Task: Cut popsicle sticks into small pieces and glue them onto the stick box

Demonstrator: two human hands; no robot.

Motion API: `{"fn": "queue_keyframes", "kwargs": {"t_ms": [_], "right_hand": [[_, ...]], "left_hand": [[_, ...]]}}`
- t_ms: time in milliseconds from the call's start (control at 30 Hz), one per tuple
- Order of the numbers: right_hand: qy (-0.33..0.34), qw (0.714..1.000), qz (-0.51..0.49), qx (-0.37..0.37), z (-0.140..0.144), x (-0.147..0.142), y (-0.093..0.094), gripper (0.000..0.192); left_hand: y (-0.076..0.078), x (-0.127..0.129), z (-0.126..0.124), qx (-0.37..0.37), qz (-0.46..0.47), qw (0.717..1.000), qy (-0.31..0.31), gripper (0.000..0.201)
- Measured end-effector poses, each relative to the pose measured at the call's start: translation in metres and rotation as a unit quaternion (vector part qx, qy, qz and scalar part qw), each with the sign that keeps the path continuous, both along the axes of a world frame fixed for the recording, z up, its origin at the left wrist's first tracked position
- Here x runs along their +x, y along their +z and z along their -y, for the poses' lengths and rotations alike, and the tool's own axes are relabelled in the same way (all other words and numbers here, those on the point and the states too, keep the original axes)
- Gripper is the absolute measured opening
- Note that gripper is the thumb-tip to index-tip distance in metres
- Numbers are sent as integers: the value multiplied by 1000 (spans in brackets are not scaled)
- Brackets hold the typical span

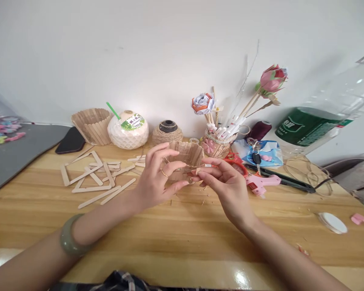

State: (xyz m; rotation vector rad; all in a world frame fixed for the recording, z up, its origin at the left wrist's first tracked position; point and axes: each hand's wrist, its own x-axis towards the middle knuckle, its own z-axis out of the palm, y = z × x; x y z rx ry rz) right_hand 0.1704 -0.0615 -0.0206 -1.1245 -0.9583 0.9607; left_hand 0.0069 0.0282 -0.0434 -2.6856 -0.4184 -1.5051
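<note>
A small cup of upright craft sticks [189, 151] stands on the table behind my hands, which partly hide it. My left hand [157, 173] is at its left side, with thumb and fingers curved and apart; nothing shows between them. Fingertips and thumb of my right hand [227, 184] are pinched on a small piece of wood [196, 173] at the cup's front right. Whether that piece touches the cup I cannot tell. Loose craft sticks [104, 188], some joined into frames, lie left of my left hand.
Along the wall stand a larger stick cup [92, 125], a coconut with a straw [129, 131], a twine spool [167, 131] and a decorated pot [216, 143] of pens and paper flowers. At right are a pink glue gun [262, 182], red-handled scissors [236, 165] and a large bottle [312, 125].
</note>
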Motion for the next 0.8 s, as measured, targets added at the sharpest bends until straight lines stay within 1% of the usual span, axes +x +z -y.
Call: {"fn": "queue_keyframes", "kwargs": {"t_ms": [67,200,400,567,633,733,800], "right_hand": [[14,1000,5,-1,2,-2,0,26],[40,999,12,20,5,-4,-1,24],[57,997,22,57,7,-4,-2,22],[62,994,46,84,10,-5,0,19],[63,993,53,88,11,-5,1,18],[75,993,37,78,12,-6,4,19],[88,994,23,61,12,-5,6,20]], "left_hand": [[6,5,11,-33,22,999,-8,20],[13,13,25,-102,44,993,-39,9],[19,14,29,-240,69,967,-55,10],[29,11,33,-272,77,957,-63,10],[33,11,35,-300,79,948,-70,10],[37,10,37,-353,82,929,-79,10],[38,10,37,-375,85,920,-77,10]]}}
